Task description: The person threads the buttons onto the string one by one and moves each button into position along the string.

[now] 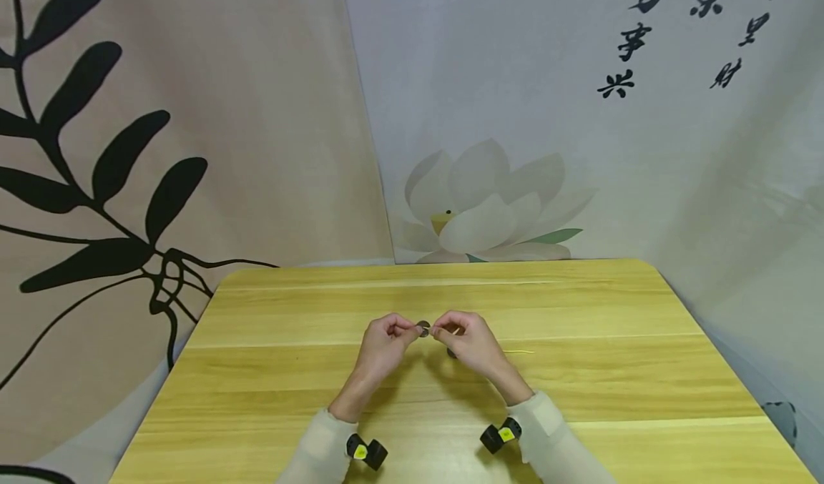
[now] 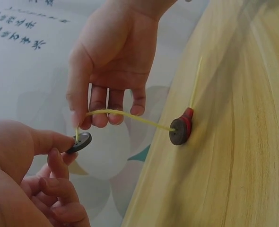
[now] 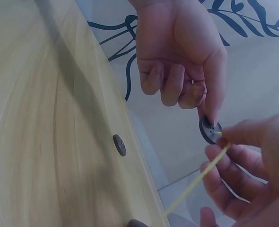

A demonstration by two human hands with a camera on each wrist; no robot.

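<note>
Both hands hover just above the middle of a light wooden table (image 1: 579, 384). My left hand (image 1: 412, 330) pinches a small dark grey button (image 2: 80, 142) by its edge between thumb and forefinger. My right hand (image 1: 439, 331) pinches the end of a yellow thread (image 2: 125, 115) at one of the button's holes (image 3: 209, 128). From there the thread sags down to a dark button stacked on a red one (image 2: 181, 128), which lie on the table below the right hand. The thread's tail (image 1: 518, 352) trails off to the right over the wood.
Another dark button (image 3: 119, 144) lies loose on the table near the hands. Printed cloth backdrops hang behind: black leaves (image 1: 129, 184) on the left, a lotus flower (image 1: 483, 205) in the middle. Small black cameras (image 1: 367, 452) sit at both wrists.
</note>
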